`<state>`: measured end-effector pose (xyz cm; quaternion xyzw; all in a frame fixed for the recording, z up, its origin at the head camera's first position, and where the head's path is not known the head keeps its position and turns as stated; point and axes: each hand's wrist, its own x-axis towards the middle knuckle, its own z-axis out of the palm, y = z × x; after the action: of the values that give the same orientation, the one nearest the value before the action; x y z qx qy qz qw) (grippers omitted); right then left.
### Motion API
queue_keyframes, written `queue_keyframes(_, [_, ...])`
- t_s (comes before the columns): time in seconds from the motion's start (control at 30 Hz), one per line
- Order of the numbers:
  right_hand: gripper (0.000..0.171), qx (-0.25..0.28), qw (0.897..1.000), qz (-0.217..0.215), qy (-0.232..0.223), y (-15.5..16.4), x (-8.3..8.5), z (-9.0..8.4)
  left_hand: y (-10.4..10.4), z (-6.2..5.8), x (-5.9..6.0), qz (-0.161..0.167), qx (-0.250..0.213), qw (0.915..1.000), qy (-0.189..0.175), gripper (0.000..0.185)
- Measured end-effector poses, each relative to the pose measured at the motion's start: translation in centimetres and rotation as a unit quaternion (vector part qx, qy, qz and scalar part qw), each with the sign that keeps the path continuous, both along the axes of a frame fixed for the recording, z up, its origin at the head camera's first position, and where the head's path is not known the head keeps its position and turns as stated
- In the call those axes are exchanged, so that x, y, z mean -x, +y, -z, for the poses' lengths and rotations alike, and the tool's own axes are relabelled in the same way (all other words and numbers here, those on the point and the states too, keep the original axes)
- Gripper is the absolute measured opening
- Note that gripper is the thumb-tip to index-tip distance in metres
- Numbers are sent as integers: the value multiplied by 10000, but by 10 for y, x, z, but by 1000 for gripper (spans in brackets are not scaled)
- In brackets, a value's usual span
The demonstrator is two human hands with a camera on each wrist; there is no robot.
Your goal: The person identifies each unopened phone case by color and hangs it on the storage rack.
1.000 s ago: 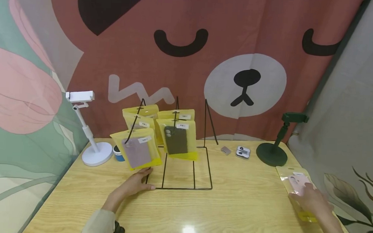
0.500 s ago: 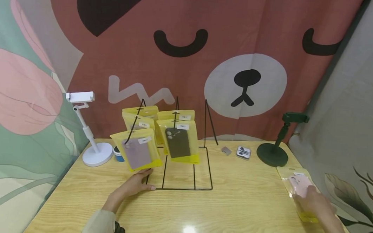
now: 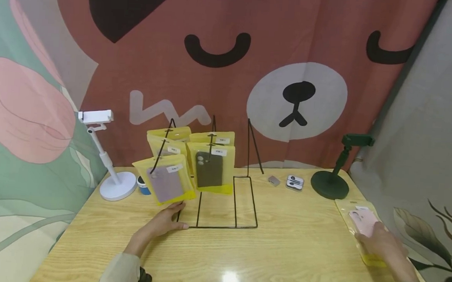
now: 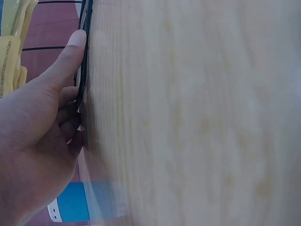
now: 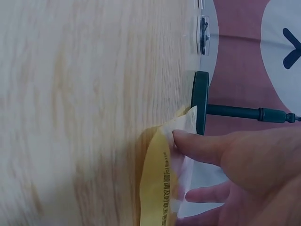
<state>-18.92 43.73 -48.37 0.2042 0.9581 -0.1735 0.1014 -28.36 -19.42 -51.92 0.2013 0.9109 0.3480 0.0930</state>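
Observation:
At the front-left corner of a black wire display rack (image 3: 225, 227), my left hand (image 3: 164, 221) holds the bottom frame. In the left wrist view its thumb lies along the wire with the other fingers curled behind. On the table's right side, a yellow-backed clear pouch (image 3: 347, 207) contains a pink phone case (image 3: 364, 221). My right hand (image 3: 383, 247) grips across this pouch, thumb at its left side, covering its lower right part. Several similar pouches hang from the rack's hooks, including one with a purple case (image 3: 166, 184) and one with a dark case (image 3: 209, 170).
A white stand (image 3: 118, 186) and a small blue-and-white container (image 3: 144, 187) are left of the rack. Toward the back right are a small grey item (image 3: 273, 180), boxed earphones (image 3: 294, 183) and a dark green stand (image 3: 329, 185). The rack's right-hand hook carries no pouch.
The hanging pouch with the dark case swings slightly back and forth. My right hand has slid a little down and right over the pouch, exposing more pink. My left hand stays put.

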Motion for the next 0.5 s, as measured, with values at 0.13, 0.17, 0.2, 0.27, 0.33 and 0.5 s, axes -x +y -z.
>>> queue_keyframes(0.13, [78,-74,9999,119,29,-2,1,-1,0,0,-1,-74,-54,10000,-5,83])
queue_keyframes(0.17, [78,-78,9998,152,43,-2,1,-1,0,1,-1,-81,-52,10000,-1,83])
queue_keyframes(0.2, [79,-75,9998,169,63,-1,1,0,0,1,-1,-105,-40,9999,-30,83])
queue_keyframes(0.27, [84,-53,9998,136,165,1,1,1,0,1,-1,-126,-17,9999,-74,83])
queue_keyframes(0.33, [89,-32,9995,108,311,3,0,1,0,0,-1,-107,5,9999,-87,84])
queue_keyframes(0.5, [103,25,9973,506,527,3,1,2,-1,-1,-2,-15,41,10000,-59,84])
